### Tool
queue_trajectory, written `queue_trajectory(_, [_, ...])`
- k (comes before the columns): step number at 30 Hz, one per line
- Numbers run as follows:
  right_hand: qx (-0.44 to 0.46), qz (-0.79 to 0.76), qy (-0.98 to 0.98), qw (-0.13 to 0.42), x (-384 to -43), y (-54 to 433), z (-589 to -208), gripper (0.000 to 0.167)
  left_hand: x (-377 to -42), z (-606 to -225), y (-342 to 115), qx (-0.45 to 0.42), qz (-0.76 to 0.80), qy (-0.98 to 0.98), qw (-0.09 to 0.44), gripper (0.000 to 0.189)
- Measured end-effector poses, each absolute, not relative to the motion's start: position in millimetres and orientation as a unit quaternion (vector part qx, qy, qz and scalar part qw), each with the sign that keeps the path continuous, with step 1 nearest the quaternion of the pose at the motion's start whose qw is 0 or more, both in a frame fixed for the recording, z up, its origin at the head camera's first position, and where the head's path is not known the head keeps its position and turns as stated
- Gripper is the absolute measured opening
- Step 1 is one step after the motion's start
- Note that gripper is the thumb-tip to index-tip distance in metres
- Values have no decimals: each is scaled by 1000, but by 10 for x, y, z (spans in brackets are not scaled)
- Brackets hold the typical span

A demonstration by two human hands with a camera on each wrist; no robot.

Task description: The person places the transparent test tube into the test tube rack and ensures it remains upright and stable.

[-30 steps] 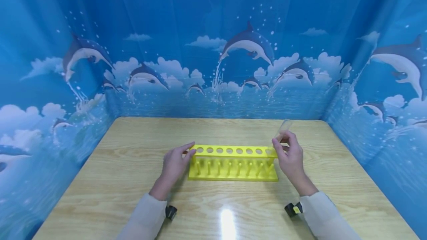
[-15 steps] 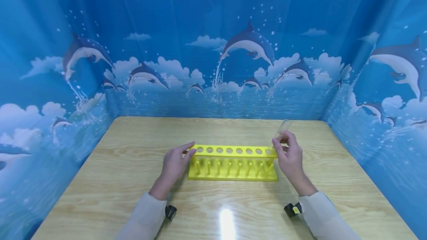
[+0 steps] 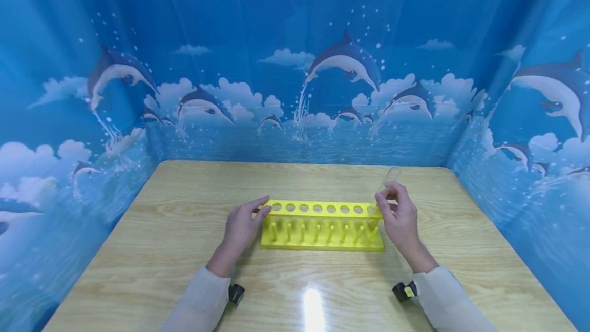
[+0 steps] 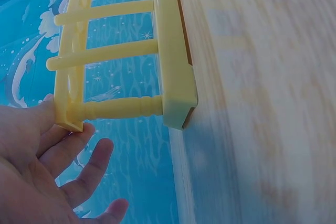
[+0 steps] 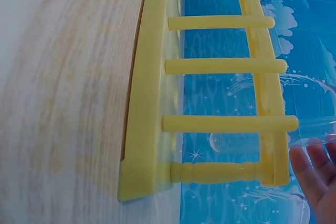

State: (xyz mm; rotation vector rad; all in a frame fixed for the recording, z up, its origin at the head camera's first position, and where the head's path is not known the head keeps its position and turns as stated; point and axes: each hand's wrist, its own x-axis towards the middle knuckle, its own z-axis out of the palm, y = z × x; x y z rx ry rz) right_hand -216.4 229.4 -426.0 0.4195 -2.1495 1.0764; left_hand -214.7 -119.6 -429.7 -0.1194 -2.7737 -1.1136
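Note:
A yellow test tube rack [image 3: 318, 246] stands upright on the table, with a row of holes along its top and a row of pegs below. My left hand [image 3: 240, 225] pinches the left end of the top bar between thumb and fingers; the left wrist view shows the other fingers [image 4: 93, 169] spread off it. At the rack's right end, my right hand [image 3: 403, 218] holds a clear test tube [image 3: 392, 174] that leans to the right. In the right wrist view the tube's rounded bottom [image 5: 223, 141] pokes through the end hole, below the top bar.
The wood-grain table [image 3: 184, 250] carries the rack near its middle. A blue curtain [image 3: 295, 137] printed with dolphins hangs behind the table and on both sides. Small black devices [image 3: 236, 294] sit at both cuffs.
The top of the test tube has shifted slightly left and down in the right hand. The left hand and the rack have stayed in place.

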Motion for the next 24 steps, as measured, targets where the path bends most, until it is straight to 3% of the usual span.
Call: queue_trajectory(24, [163,415,-829,338,-2163,2289,-4312,27,-2137,-4300,-1195,-40,-372,-925,69,39])
